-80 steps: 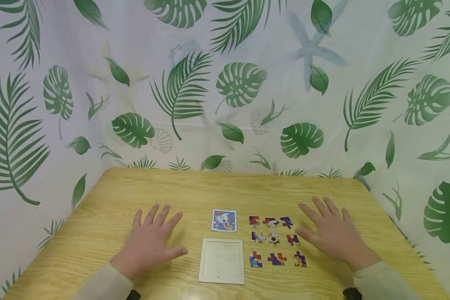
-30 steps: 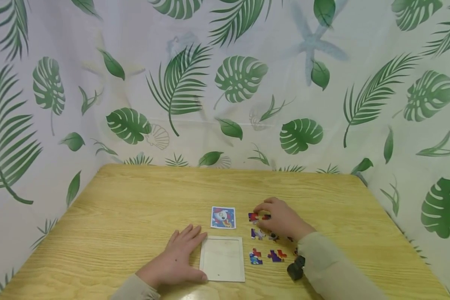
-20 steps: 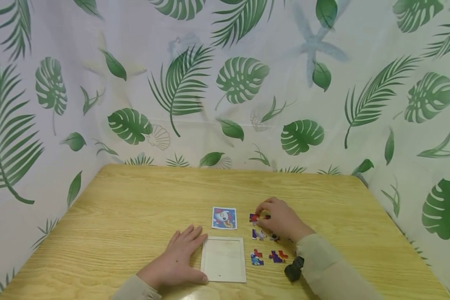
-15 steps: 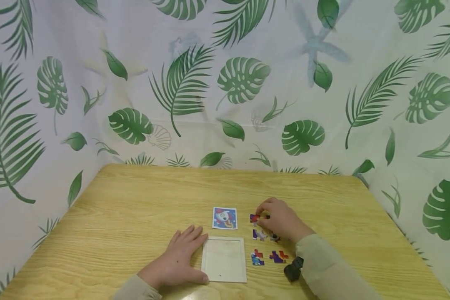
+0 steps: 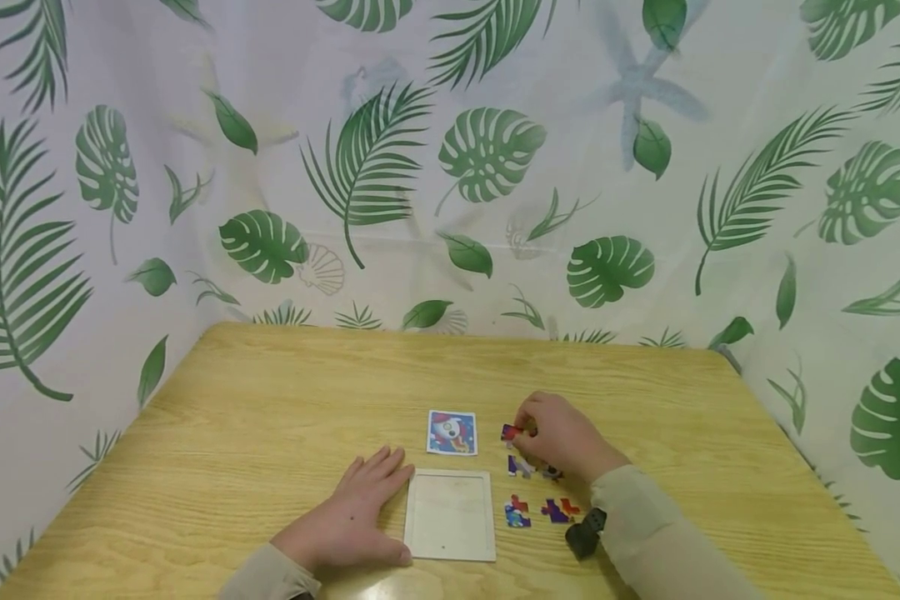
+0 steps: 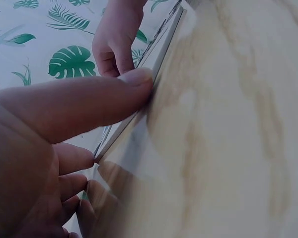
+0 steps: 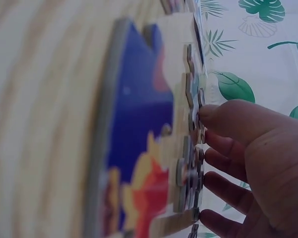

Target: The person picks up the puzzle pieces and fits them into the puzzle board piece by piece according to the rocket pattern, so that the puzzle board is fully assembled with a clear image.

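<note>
My left hand (image 5: pixel 352 521) rests on the table with straight, spread fingers. Its thumb and index fingertip touch the left edge of a square, shallow wooden puzzle tray (image 5: pixel 450 517), thumb at the near corner. My right hand (image 5: pixel 566 437) reaches over the loose jigsaw pieces. Its thumb and fingers pinch the red and purple puzzle piece (image 5: pixel 509 432) at the top left, which looks slightly tilted. Below it lie a purple and white piece (image 5: pixel 520 467), a red and blue piece (image 5: pixel 517 512) and a purple and orange piece (image 5: pixel 560 510). My right hand and sleeve hide several pieces.
A small picture card (image 5: pixel 452 433) lies behind the tray, showing a white cartoon figure on blue. A black device (image 5: pixel 587 533) sits at my right wrist. The wooden table (image 5: pixel 307 392) meets a leaf-print curtain (image 5: pixel 390 250) at its far edge.
Both hands began apart with spread fingers. The left moved right to the tray's edge; the right moved left over the pieces and took hold of the top-left piece, which now tilts.
</note>
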### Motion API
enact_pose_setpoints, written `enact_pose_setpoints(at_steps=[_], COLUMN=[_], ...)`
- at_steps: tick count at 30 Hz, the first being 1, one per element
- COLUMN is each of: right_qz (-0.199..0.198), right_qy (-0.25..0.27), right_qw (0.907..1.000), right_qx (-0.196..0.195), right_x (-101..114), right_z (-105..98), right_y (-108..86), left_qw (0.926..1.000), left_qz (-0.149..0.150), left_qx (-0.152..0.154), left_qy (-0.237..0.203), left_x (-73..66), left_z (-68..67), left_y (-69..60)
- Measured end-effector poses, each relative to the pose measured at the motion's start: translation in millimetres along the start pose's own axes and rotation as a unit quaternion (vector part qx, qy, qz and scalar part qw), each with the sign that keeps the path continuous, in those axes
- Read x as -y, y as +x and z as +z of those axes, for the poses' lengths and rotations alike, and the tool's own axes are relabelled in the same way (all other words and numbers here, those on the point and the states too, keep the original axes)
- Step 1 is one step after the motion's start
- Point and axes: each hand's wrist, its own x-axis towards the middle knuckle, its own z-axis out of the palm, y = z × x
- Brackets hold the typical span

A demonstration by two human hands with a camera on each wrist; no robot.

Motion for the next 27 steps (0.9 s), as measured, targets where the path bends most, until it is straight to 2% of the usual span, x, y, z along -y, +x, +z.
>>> enact_pose_setpoints(at_steps=[7, 15, 22, 27], right_qz=[-0.004, -0.001, 0.005, 0.004], right_qy=[0.012, 0.004, -0.011, -0.013], right_qw=[0.9999, 0.9997, 0.9998, 0.9999], right_qx=[-0.007, 0.024, 0.013, 0.009], right_x=[-4.7, 1.9, 11.4, 9.5], right_z=[-2.1, -8.1, -8.6, -4.4], right_y=[-3.3, -14.2, -12.7, -11.0], left_qw=[1.0000, 0.9999, 0.9999, 1.0000], left_qz=[0.004, 0.005, -0.001, -0.002], left_qx=[-0.006, -0.008, -0.004, -0.001], left_qy=[0.004, 0.008, 0.009, 0.006], left_x=[-0.8, -1.9, -0.8, -0.6], left_z=[2.2, 2.0, 1.9, 3.6], left_y=[1.1, 0.5, -1.2, -1.7])
